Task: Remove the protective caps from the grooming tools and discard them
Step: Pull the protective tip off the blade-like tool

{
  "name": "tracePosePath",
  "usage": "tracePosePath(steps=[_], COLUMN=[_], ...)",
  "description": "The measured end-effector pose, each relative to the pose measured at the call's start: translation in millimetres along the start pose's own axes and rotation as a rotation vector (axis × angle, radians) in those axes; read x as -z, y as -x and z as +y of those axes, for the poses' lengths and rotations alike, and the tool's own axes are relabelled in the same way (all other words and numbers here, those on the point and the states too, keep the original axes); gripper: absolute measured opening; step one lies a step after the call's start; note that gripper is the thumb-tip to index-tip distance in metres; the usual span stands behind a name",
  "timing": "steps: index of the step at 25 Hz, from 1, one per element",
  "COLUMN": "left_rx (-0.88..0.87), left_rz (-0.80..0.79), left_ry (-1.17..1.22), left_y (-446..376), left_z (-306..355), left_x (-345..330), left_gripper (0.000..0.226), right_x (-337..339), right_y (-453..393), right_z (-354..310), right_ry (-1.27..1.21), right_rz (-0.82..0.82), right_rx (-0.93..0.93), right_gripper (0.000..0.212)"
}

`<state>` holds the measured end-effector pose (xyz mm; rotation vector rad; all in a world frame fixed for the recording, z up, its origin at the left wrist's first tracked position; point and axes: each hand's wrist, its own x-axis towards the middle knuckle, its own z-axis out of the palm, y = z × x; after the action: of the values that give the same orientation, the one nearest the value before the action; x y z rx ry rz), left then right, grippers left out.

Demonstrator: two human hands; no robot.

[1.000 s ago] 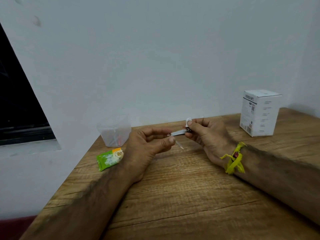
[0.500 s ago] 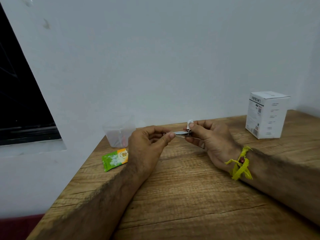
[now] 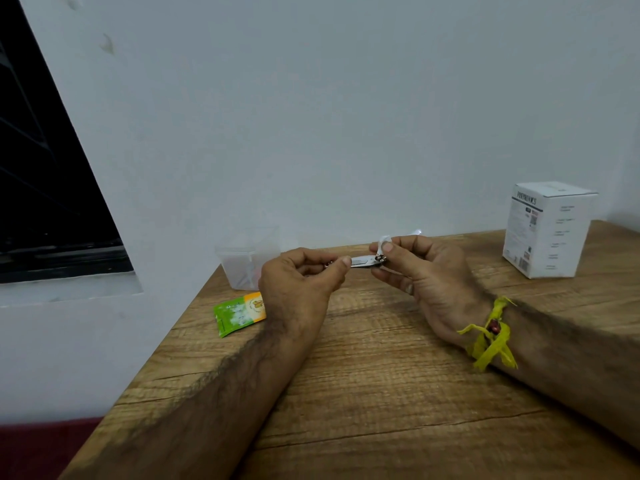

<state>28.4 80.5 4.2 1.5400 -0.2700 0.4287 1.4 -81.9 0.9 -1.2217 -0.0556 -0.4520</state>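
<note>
A small metal nail clipper is held level between my two hands, just above the wooden table. My left hand pinches its left end with thumb and fingers. My right hand pinches the right end, and a small white protective cap sticks up above that thumb. Whether the cap sits on the clipper or is off it cannot be told. A thin clear piece pokes out behind my right fingers.
A clear plastic container stands at the table's back left by the wall. In front of it lies a green and orange sachet. A white printed box stands at the back right. A yellow thread band circles my right wrist.
The thin part that hung down from the clipper a second ago is no longer seen. Both hands keep their hold, and the view has drifted slightly.
</note>
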Motion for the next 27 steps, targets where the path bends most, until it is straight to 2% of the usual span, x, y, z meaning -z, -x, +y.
tracePosePath(steps=[3, 8, 11, 17, 21, 27], left_rx=[0.065, 0.362, 0.368, 0.331, 0.310, 0.370], left_rz=[-0.051, -0.462, -0.594, -0.540, -0.555, -0.569], left_ry=[-0.094, 0.085, 0.072, -0.028, -0.057, 0.036], left_y=[2, 10, 9, 10, 9, 8], left_z=[1, 11, 11, 8, 9, 10], left_x=[-2, -2, -2, -4, -4, -3], left_gripper=[0.014, 0.023, 0.018, 0.019, 0.022, 0.020], right_x=[2, 4, 3, 8, 6, 3], right_y=[-1, -1, 1, -6, -4, -2], right_z=[-2, -5, -3, -1, -2, -5], right_ry=[0.052, 0.128, 0.191, 0.369, 0.367, 0.316], right_rz=[-0.011, -0.031, -0.072, 0.078, 0.077, 0.101], right_rx=[-0.003, 0.020, 0.025, 0.233, 0.279, 0.313], right_gripper=[0.016, 0.015, 0.012, 0.007, 0.006, 0.008])
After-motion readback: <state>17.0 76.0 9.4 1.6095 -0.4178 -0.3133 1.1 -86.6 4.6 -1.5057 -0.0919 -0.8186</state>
